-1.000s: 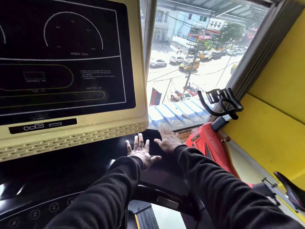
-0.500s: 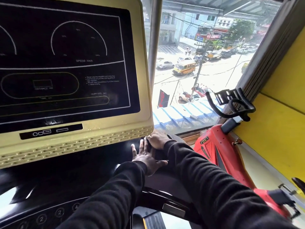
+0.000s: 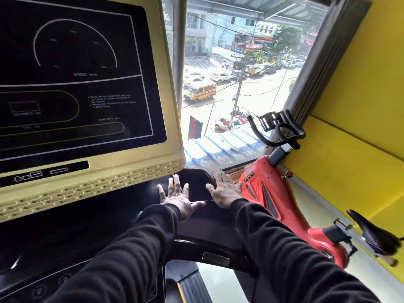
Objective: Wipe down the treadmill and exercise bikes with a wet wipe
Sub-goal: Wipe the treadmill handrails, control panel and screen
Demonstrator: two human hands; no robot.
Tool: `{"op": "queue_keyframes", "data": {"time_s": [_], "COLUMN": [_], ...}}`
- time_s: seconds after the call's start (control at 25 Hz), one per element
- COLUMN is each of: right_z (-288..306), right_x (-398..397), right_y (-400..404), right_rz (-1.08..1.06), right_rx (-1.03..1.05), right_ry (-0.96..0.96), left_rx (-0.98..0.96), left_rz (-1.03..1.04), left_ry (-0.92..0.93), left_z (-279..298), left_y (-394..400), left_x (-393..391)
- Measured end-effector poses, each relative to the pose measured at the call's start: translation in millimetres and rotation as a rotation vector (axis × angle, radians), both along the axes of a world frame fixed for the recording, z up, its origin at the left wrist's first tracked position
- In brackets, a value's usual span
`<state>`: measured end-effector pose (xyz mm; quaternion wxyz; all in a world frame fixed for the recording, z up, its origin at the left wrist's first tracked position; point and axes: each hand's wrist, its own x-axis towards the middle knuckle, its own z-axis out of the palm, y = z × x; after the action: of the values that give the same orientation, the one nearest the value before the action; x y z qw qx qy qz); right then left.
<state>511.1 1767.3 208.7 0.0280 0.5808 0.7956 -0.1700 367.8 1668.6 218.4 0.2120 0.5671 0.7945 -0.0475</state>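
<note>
Treadmill console, glossy black below a cream-framed screen, lies under both flat, spread hands: left hand, right hand. Red exercise bike stands just right of the treadmill.

Long black sleeves (soft, knit-like fabric) down to both wrists

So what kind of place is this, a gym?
Most likely a gym, on an upper floor: a treadmill console fills the left, a red exercise bike stands by the yellow wall, and the window overlooks a street.
</note>
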Motion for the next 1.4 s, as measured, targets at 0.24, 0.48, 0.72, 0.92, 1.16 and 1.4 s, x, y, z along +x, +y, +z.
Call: {"op": "queue_keyframes", "data": {"time_s": [0.24,0.48,0.72,0.92,1.16,1.4], "right_z": [1,-2,-8,-15,-25,-30], "right_x": [23,40,51,67,75,32], "right_y": [-33,-59,-82,-94,-109,-108], "right_rz": [0.002,0.008,-0.029,-0.075,0.068,0.007], "right_rx": [0.039,0.070,0.137,0.272,0.550,0.669], "right_ry": [-0.031,-0.072,-0.069,-0.026,0.061,0.336], "left_rx": [0.029,0.030,0.057,0.049,0.090,0.126], "left_rz": [-0.003,-0.024,-0.027,-0.056,-0.105,-0.138], "left_ry": [0.019,0.032,0.035,0.009,-0.099,-0.108], "left_z": [0,-1,-1,0,-1,-4], "left_y": [-2,-3,-4,-3,-2,-2], "left_x": [0,-1,-1,-3,-18,-23]}}
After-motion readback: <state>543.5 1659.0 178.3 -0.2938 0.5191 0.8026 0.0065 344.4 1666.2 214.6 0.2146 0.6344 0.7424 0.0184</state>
